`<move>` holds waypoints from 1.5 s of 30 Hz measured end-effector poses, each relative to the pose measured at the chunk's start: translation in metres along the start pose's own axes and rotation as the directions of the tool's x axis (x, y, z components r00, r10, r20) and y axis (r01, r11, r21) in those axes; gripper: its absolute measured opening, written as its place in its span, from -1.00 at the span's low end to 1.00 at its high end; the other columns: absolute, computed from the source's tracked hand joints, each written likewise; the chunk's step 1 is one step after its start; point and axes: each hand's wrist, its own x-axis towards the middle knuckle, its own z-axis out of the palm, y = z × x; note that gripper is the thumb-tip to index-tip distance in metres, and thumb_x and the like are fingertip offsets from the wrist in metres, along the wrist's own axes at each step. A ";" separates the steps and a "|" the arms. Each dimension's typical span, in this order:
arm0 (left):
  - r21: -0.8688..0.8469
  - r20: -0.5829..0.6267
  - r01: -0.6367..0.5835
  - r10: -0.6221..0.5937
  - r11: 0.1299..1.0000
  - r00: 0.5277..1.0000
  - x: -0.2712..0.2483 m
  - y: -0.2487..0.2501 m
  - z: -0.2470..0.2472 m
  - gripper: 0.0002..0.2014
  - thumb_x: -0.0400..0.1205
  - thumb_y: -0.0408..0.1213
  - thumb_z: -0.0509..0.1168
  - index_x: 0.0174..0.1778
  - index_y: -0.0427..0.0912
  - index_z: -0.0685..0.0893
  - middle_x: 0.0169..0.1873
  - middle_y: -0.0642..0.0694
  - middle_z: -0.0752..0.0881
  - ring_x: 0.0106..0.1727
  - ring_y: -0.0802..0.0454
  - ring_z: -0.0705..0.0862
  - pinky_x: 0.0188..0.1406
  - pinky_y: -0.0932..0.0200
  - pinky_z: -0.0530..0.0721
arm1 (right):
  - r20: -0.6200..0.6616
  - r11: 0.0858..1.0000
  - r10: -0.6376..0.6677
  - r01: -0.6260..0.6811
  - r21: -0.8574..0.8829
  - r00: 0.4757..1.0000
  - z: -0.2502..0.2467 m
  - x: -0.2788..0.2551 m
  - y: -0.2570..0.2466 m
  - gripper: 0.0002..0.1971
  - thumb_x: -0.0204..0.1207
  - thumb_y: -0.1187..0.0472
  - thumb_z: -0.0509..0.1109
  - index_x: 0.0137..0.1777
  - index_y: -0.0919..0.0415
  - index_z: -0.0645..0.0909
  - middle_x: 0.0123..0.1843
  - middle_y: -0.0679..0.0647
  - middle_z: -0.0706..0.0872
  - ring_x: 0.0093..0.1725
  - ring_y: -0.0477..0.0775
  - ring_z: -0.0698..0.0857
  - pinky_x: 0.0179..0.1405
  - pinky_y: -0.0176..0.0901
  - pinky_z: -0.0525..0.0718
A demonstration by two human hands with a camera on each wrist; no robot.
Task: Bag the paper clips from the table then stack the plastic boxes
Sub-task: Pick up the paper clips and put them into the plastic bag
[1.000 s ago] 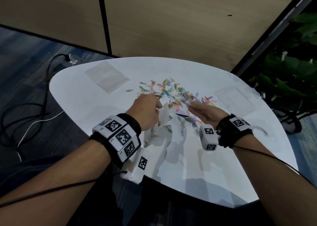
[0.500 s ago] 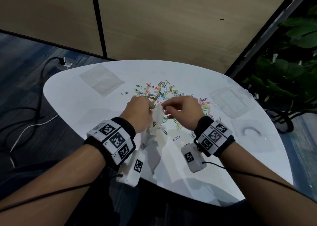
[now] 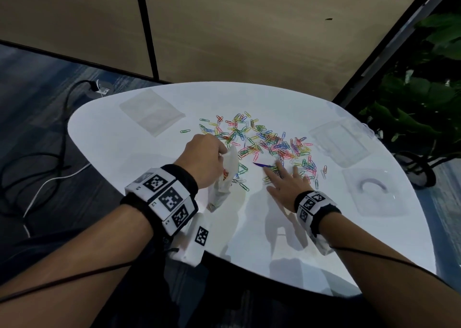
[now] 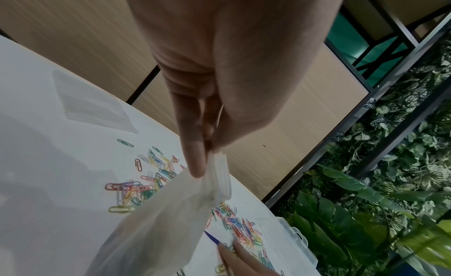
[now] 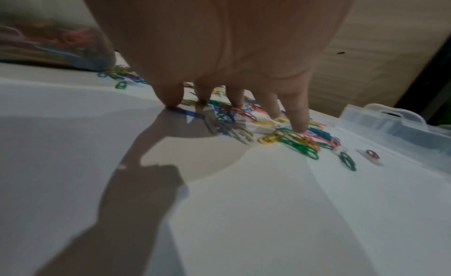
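Coloured paper clips [image 3: 264,140] lie scattered across the middle of the white table [image 3: 249,228]. My left hand [image 3: 203,159] pinches the rim of a clear plastic bag [image 3: 224,178], which hangs to the table with a few clips inside; the pinch shows in the left wrist view on the bag [image 4: 175,212]. My right hand [image 3: 287,180] lies flat with spread fingers [image 5: 297,118] pressing on the near edge of the clips [image 5: 288,139]. A clear plastic box [image 3: 339,140] and a flat clear lid or box [image 3: 374,193] sit at the right.
A second empty clear bag [image 3: 152,110] lies at the table's back left. Cables [image 3: 50,153] run over the floor on the left. Green plants [image 3: 424,103] stand close to the right edge. A wooden wall panel is behind the table.
My right hand left the bag's mouth, moved right and came down flat on the clips. The left hand kept its hold on the bag.
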 end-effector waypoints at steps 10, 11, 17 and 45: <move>0.006 0.038 -0.004 0.003 1.000 0.999 0.000 0.011 0.013 -0.67 0.65 -0.41 0.23 0.31 -0.24 0.73 0.17 -0.27 0.76 0.15 -0.26 0.77 0.28 -0.10 0.73 | -0.209 1.000 -0.030 0.031 0.003 0.978 -0.006 0.001 -0.019 -0.76 0.57 0.46 0.22 0.19 0.36 0.58 0.20 0.28 0.59 0.14 0.28 0.65 0.06 0.05 0.69; 0.009 0.039 -0.004 0.004 1.000 0.999 0.000 0.012 0.013 -0.67 0.65 -0.41 0.24 0.30 -0.23 0.73 0.17 -0.27 0.77 0.13 -0.26 0.78 0.27 -0.09 0.73 | -0.216 0.999 -0.040 0.040 -0.003 0.976 -0.009 0.000 -0.019 -0.79 0.56 0.46 0.25 0.14 0.36 0.61 0.15 0.26 0.61 0.11 0.27 0.66 0.04 0.03 0.69; 0.028 0.058 -0.007 0.005 1.000 0.998 0.002 0.014 0.019 -0.68 0.65 -0.39 0.25 0.30 -0.21 0.74 0.20 -0.26 0.75 0.15 -0.26 0.78 0.26 -0.09 0.74 | -0.230 0.958 0.154 -0.089 0.271 0.961 -0.023 0.007 0.004 -0.76 0.53 0.44 0.27 -0.01 0.23 0.76 0.01 0.17 0.77 -0.09 0.14 0.73 -0.01 -0.13 0.75; -0.019 0.016 -0.006 0.006 1.000 1.000 0.000 0.043 0.032 -0.70 0.62 -0.44 0.26 0.22 -0.26 0.77 0.08 -0.31 0.79 0.07 -0.26 0.80 0.21 -0.09 0.76 | -0.091 -0.075 -0.042 0.087 0.993 0.995 -0.101 -0.065 -0.036 -0.83 0.53 0.58 0.37 0.08 0.51 0.70 -0.09 0.41 0.78 -0.23 0.18 0.81 -0.09 -0.14 0.83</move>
